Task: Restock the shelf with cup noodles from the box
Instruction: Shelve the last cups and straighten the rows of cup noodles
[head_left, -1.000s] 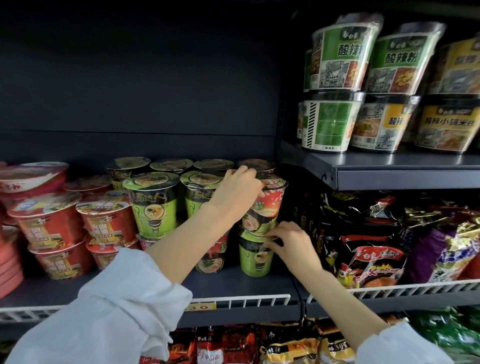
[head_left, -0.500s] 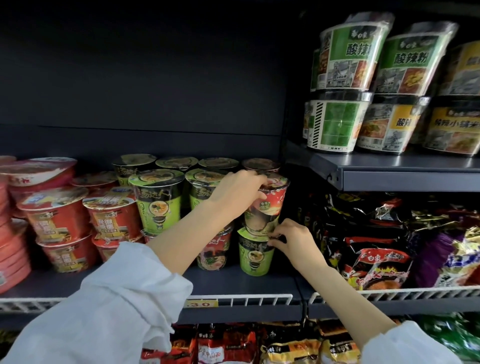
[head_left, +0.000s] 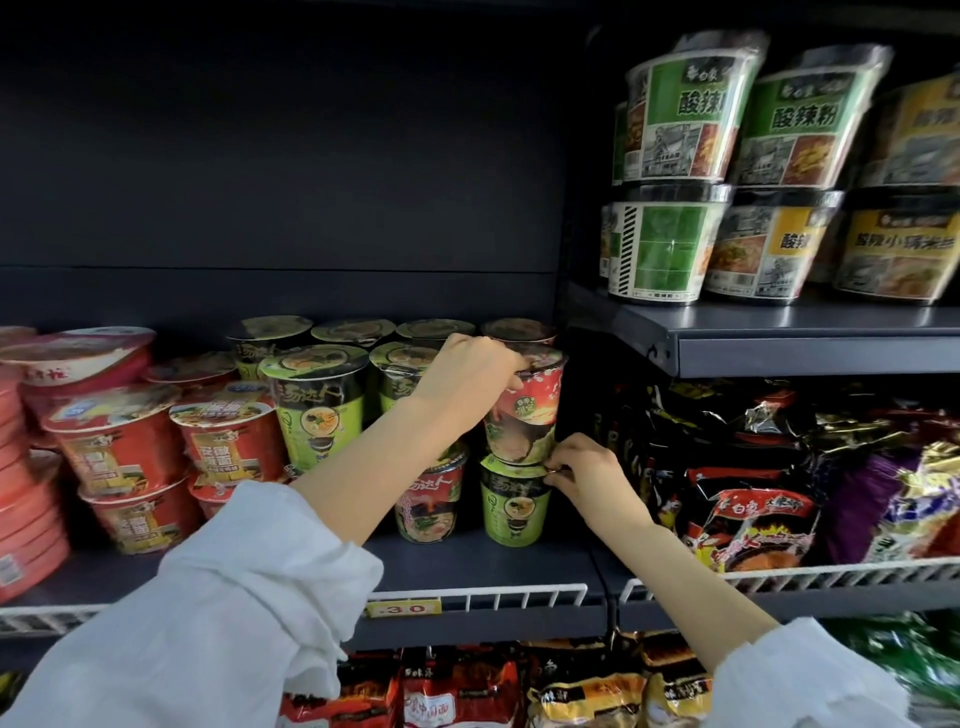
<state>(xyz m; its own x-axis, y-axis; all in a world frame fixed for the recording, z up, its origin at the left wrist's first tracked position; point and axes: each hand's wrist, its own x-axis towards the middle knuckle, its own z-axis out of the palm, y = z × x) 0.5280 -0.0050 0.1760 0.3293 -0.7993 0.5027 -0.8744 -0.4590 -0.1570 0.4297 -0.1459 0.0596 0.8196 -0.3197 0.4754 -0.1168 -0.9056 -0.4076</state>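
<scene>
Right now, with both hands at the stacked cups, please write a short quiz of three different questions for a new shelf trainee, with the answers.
1. True or false: the red cup noodle that the left hand grips at the rim stands directly on the shelf board.
2. Multiple choice: where does the right hand work? A) on the price tag B) at the joint between the red cup and the green cup noodle below it C) on the noodle bags
3. Fill in: the yellow price tag shows the digits ___.

Key: 1 false, it sits on the green cup; 2 B; 3 "30".
</scene>
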